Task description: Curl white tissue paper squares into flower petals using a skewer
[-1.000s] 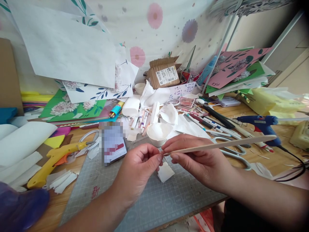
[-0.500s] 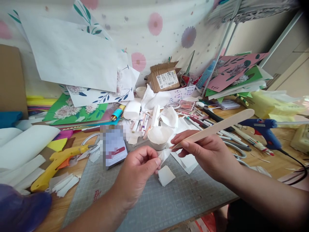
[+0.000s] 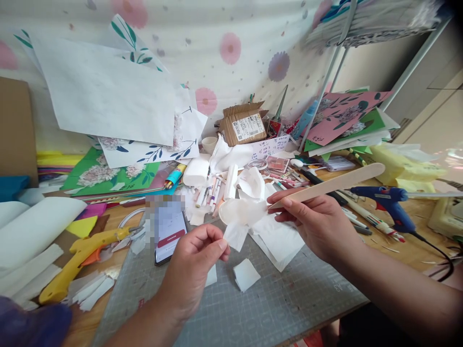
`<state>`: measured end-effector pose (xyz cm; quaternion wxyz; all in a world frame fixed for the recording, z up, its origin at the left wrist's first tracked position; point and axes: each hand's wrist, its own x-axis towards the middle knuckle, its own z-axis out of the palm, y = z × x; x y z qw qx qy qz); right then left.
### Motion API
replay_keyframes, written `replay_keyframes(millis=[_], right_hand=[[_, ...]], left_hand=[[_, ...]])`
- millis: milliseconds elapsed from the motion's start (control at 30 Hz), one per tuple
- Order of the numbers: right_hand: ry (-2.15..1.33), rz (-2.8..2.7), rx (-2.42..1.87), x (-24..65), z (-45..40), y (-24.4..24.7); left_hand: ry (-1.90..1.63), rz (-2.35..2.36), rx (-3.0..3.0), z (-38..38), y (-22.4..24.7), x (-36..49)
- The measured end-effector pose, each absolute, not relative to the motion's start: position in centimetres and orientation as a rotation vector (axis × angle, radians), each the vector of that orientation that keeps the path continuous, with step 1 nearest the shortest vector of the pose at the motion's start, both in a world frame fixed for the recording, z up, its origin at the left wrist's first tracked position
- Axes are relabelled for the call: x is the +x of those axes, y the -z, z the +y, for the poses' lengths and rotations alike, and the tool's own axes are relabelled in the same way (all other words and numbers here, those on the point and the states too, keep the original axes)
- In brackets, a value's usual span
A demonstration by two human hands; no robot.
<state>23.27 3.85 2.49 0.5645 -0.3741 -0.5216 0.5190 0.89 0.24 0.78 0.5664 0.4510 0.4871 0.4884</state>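
My left hand [image 3: 202,262] is closed in a pinch on the corner of a thin white tissue paper piece [image 3: 236,236]. In my right hand [image 3: 311,221] lies a flat wooden craft stick [image 3: 340,183], slanting up to the right. The right fingertips meet thin, see-through white paper [image 3: 257,212]; whether it joins the left piece I cannot tell. Behind the paper stands a white paper cup [image 3: 226,212], partly covered. A small stack of white paper squares [image 3: 247,274] rests on the grey cutting mat [image 3: 231,308], below the hands.
A phone [image 3: 170,236] lies left of my left hand. Beyond it is a yellow glue gun [image 3: 83,255] among paper scraps. A blue glue gun [image 3: 390,202] with a cord lies on the right. Markers [image 3: 210,193], folded white tissue [image 3: 280,241] and a cardboard box [image 3: 242,125] crowd the back.
My hands have moved apart, the left one down and left, the right one slightly right. The paper between them is spread wider. Another white piece now shows beside the left hand.
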Motion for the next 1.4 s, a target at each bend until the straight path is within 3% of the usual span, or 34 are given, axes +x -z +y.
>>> replay_keyframes(millis=[100, 233, 300, 700, 1033, 1400], right_hand=[[-1.000, -1.335, -0.884, 23.1, 4.4, -3.1], [-0.440, -1.830, -0.709, 22.0, 5.2, -3.4], [-0.332, -2.067, -0.640, 21.3, 5.6, -3.1], [-0.664, -1.989, -0.907, 21.9, 7.0, -1.2], [-0.756, -1.808, -0.899, 23.6, 7.2, -0.9], [-0.832, -1.762, -0.854, 25.7, 5.4, -1.2]], left_hand=[[-1.229, 1.182, 1.074, 0.5, -0.9, 0.5], [-1.297, 1.313, 1.238, 0.8, -1.1, -0.2], [-1.310, 1.417, 1.409, 1.0, -1.1, -0.5], [-1.662, 1.481, 2.555, 2.4, -0.6, -1.7], [-0.901, 1.229, 3.015, 4.0, -3.1, 1.1], [-0.557, 1.303, 2.936, 3.9, -4.5, 1.7]])
